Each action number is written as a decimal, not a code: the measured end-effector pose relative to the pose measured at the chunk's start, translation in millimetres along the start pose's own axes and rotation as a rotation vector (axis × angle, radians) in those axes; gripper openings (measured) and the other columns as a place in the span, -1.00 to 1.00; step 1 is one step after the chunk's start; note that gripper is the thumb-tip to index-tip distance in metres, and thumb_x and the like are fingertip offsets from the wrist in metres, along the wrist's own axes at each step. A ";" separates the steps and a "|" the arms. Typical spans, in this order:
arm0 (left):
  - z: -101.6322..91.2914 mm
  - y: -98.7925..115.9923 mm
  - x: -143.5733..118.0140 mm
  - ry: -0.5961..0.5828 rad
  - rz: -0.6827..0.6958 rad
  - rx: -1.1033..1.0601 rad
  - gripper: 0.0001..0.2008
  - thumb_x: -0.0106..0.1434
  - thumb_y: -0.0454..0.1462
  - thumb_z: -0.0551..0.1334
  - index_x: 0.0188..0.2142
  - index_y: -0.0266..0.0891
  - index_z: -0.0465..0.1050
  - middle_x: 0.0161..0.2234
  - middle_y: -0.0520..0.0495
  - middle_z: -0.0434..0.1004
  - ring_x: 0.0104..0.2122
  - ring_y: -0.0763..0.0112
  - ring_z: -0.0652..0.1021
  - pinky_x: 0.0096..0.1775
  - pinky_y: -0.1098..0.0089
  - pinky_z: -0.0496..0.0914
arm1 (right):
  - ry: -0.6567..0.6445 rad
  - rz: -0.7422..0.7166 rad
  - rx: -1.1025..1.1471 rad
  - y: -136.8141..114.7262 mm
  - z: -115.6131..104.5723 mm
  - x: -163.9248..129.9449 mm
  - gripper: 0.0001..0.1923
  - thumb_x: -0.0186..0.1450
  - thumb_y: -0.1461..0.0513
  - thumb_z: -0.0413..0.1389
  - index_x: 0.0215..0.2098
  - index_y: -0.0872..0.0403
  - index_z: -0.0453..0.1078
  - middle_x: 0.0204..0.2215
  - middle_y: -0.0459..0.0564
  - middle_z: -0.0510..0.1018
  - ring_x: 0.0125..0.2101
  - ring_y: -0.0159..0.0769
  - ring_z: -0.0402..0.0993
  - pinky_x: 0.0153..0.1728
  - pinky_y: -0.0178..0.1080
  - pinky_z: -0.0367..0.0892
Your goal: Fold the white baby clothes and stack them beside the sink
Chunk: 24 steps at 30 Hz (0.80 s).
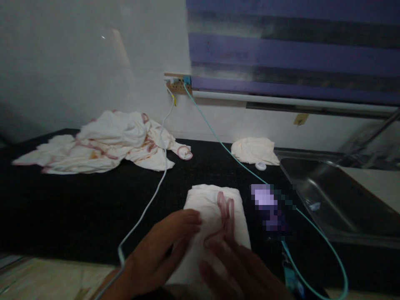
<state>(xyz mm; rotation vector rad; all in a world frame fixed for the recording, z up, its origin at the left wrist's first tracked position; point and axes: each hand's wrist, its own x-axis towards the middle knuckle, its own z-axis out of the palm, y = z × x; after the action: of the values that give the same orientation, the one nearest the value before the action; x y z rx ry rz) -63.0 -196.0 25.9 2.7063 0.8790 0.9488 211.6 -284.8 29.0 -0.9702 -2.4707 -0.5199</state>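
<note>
A white cloth (206, 200), folded into a flat rectangle, lies on the black countertop in front of me. Pink ties (228, 212) are looped on its upper face. My left hand (165, 241) rests at the cloth's left side, its fingers stretched over that edge. Over the lower right part of the cloth is my right hand (234, 262), fingers spread and touching or just above the cloth and the ends of the ties. Its fingertips are dim and slightly blurred. Neither hand grips anything that I can see.
A heap of white garments with pink trim (115, 141) lies back left. A smaller folded cloth (254, 151) sits near a steel sink (312, 187). Right of my cloth is a pixelated phone-like object (267, 208). White (150, 202) and teal (215, 135) cables cross the countertop (78, 216) from wall sockets (178, 84).
</note>
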 end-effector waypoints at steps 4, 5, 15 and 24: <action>-25.3 -8.7 -20.2 -0.227 0.145 0.057 -0.30 0.29 -0.49 0.12 0.36 0.04 0.32 0.31 0.08 0.49 0.35 0.39 0.42 0.40 0.28 0.30 | -0.277 0.038 0.066 31.4 6.8 -4.4 -0.06 0.26 0.16 0.34 0.53 0.01 0.10 0.50 0.09 0.17 0.45 0.06 0.17 0.24 0.01 0.46; -28.5 -9.5 -21.2 -0.298 0.144 0.069 -0.26 0.27 -0.47 0.16 0.40 0.07 0.27 0.36 0.08 0.43 0.39 0.34 0.37 0.41 0.23 0.29 | -0.354 0.061 0.099 35.3 10.4 -6.0 0.06 0.20 0.12 0.39 0.55 0.00 0.04 0.53 0.11 0.08 0.47 0.12 0.09 0.28 0.08 0.41; -1.9 -11.4 -36.6 -0.386 0.112 0.109 -0.03 0.18 -0.51 0.16 0.52 0.06 0.00 0.41 -0.02 0.34 0.37 0.20 0.40 0.43 0.15 0.20 | -0.119 0.104 -0.012 22.8 55.2 -21.8 -0.41 0.38 0.25 0.21 0.36 -0.10 0.35 0.35 0.04 0.44 0.35 0.05 0.33 0.35 0.22 0.28; 10.9 15.9 -35.7 -0.324 -0.027 -0.317 -0.60 0.41 -0.28 0.20 0.18 0.14 0.47 0.03 0.04 0.71 0.12 0.31 0.62 0.48 0.11 0.10 | 0.183 0.166 0.319 22.1 27.9 -29.1 -0.76 0.47 0.22 0.11 0.00 -0.12 0.59 -0.10 -0.16 0.75 -0.07 -0.32 0.70 0.19 -0.20 0.50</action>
<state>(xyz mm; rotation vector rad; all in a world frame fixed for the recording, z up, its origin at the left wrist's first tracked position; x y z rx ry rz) -71.2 -228.8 3.5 2.4697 0.6379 0.5632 239.4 -271.9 -5.4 -0.9397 -2.1992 -0.1456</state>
